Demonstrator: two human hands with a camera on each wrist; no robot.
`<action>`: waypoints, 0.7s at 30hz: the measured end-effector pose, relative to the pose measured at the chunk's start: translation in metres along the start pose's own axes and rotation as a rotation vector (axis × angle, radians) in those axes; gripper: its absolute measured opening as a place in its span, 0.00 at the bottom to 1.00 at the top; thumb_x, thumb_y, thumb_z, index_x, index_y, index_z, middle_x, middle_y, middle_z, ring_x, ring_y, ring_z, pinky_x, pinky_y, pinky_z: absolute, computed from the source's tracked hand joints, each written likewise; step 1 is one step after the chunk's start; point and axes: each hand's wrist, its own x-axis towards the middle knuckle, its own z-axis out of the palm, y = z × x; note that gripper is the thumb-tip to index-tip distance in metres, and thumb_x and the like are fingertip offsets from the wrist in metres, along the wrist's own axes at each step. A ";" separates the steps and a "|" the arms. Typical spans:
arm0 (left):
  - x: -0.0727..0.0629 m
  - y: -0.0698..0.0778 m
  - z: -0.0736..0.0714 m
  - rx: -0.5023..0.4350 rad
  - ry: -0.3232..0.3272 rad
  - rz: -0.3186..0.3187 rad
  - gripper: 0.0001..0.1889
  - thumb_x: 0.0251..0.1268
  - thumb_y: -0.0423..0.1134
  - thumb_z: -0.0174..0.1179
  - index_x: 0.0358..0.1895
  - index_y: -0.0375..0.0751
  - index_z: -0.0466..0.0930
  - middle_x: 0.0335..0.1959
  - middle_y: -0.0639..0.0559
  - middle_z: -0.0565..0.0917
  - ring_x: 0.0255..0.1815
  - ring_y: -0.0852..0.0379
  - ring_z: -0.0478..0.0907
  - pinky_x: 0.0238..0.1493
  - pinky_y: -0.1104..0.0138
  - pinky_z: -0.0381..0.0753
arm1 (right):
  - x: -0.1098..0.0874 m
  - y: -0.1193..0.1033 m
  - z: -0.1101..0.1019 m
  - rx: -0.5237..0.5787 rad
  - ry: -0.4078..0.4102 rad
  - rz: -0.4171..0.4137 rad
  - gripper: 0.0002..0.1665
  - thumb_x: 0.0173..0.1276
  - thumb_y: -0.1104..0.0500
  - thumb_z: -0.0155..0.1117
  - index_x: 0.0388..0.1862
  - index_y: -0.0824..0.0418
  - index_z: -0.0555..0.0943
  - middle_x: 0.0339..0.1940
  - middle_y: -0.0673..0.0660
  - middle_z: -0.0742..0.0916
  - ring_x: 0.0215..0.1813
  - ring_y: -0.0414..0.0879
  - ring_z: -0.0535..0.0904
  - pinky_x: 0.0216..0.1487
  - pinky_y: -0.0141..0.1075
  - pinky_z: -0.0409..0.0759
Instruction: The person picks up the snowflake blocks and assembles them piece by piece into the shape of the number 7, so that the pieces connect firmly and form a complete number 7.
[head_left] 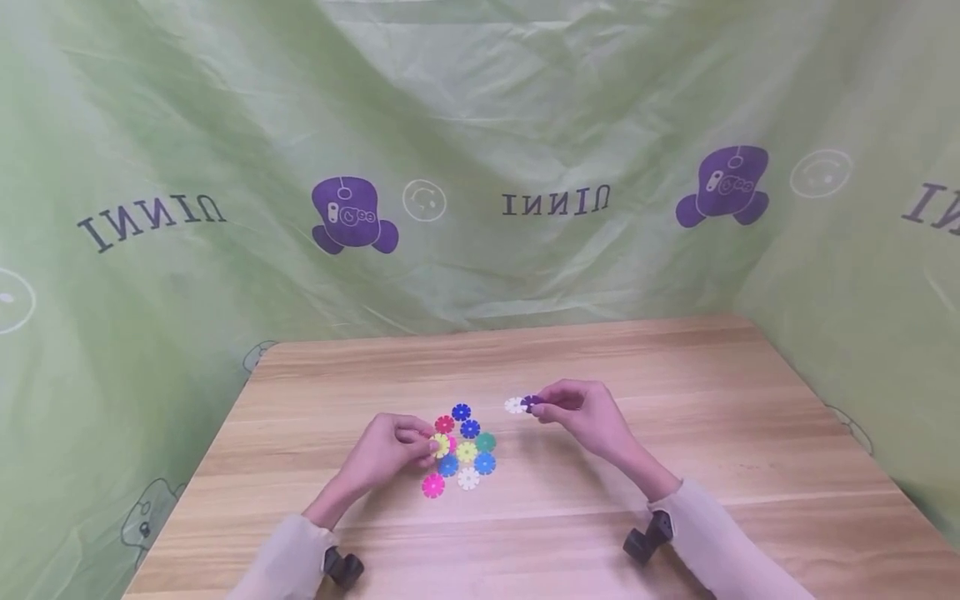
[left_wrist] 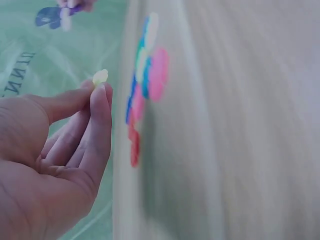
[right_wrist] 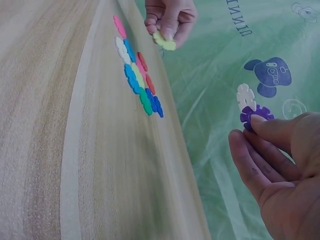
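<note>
My left hand (head_left: 384, 454) pinches a pale yellow snowflake disc (head_left: 439, 446) between thumb and fingertips, raised above the table. In the left wrist view that yellow disc (left_wrist: 100, 77) shows edge-on at the fingertips. My right hand (head_left: 588, 417) pinches a purple snowflake disc (right_wrist: 265, 112), also raised. Joined to the purple one is a white snowflake disc (right_wrist: 245, 96), its slots seemingly pushed into it. Below and beside my left hand lie several loose discs, among them a dark blue disc (head_left: 461, 412), a green disc (head_left: 486, 442) and a pink disc (head_left: 432, 486).
The discs lie close together on a wooden table (head_left: 712, 500), some overlapping. A green printed cloth (head_left: 465, 100) hangs behind the table and along its sides. Black wrist devices sit at both cuffs, such as the right wrist device (head_left: 647, 537).
</note>
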 end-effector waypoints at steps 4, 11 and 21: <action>0.003 0.011 0.007 -0.118 -0.008 -0.014 0.14 0.66 0.32 0.71 0.50 0.27 0.86 0.37 0.38 0.93 0.35 0.51 0.93 0.44 0.62 0.93 | 0.000 0.000 0.000 0.037 -0.030 -0.014 0.12 0.67 0.63 0.75 0.49 0.65 0.89 0.45 0.63 0.94 0.43 0.54 0.93 0.51 0.35 0.91; 0.015 0.025 0.024 -0.248 -0.023 -0.009 0.15 0.69 0.31 0.69 0.53 0.24 0.83 0.41 0.35 0.92 0.38 0.52 0.93 0.49 0.56 0.92 | 0.000 -0.001 0.002 0.116 -0.076 -0.022 0.14 0.66 0.65 0.75 0.50 0.68 0.89 0.47 0.67 0.93 0.45 0.58 0.93 0.49 0.38 0.92; 0.026 0.033 0.044 -0.364 -0.029 0.023 0.15 0.69 0.28 0.67 0.55 0.21 0.82 0.45 0.32 0.92 0.42 0.44 0.93 0.48 0.61 0.92 | 0.001 -0.001 0.003 0.150 -0.101 -0.011 0.15 0.65 0.65 0.77 0.49 0.70 0.88 0.45 0.68 0.93 0.43 0.56 0.94 0.48 0.39 0.92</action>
